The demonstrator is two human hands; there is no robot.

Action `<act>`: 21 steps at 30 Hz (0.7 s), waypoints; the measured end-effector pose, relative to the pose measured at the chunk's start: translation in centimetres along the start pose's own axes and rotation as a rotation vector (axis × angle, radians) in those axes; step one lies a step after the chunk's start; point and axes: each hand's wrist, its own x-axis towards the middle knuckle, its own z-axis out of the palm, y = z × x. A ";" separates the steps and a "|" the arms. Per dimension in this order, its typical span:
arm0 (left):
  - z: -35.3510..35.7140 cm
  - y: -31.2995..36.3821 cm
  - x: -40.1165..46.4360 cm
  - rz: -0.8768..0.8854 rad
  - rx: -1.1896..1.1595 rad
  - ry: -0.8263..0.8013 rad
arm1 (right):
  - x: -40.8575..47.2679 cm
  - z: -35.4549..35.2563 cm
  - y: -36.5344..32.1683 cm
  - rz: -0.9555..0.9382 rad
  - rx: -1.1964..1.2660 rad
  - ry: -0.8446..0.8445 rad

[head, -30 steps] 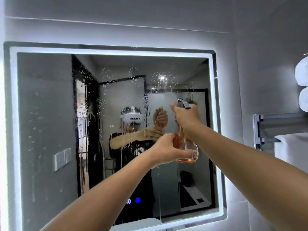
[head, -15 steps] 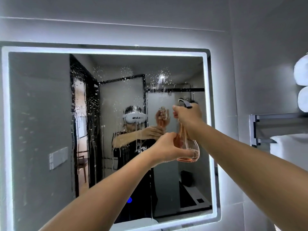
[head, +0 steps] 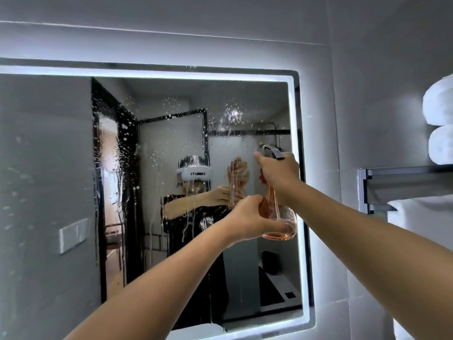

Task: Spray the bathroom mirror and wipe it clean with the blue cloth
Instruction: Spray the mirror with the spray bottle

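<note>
Hands, two: right hand grips one spray bottle (amber liquid), left hand cups base; one mirror.

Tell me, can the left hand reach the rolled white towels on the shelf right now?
Probably not right away. The left hand grips the spray bottle at its base, and the right arm crosses between it and the rolled white towels. It would have to let go first.
</note>
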 end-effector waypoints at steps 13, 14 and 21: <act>1.6 1.9 2.3 0.052 0.021 -0.009 | 2.0 -3.6 0.3 -0.028 0.047 0.001; 1.8 1.9 2.5 0.052 0.030 -0.001 | 2.1 -3.8 0.4 -0.039 0.049 0.000; 3.1 2.6 3.4 0.045 0.044 -0.004 | 2.7 -4.2 0.9 -0.041 -0.002 0.068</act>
